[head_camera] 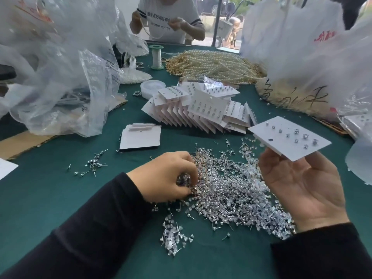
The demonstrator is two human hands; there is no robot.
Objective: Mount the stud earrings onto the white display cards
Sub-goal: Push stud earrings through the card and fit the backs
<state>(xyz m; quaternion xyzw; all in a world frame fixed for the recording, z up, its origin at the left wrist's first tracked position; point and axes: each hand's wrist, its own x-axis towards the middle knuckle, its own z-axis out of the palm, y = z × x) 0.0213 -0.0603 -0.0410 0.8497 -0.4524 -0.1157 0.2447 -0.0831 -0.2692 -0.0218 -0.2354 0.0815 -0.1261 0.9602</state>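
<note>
A big heap of loose stud earrings lies on the green table cloth in front of me. My left hand rests on the heap's left edge, its fingers curled down and pinching studs. My right hand, palm up, holds a white display card on its fingertips above the heap; several studs sit in rows on that card. A fanned stack of filled cards lies behind the heap. Blank cards lie to its left.
Small clusters of studs and clear backs are scattered around. Plastic bags crowd the left and right sides. Pearl strands, a thread spool and a round white box sit further back. Another person works opposite.
</note>
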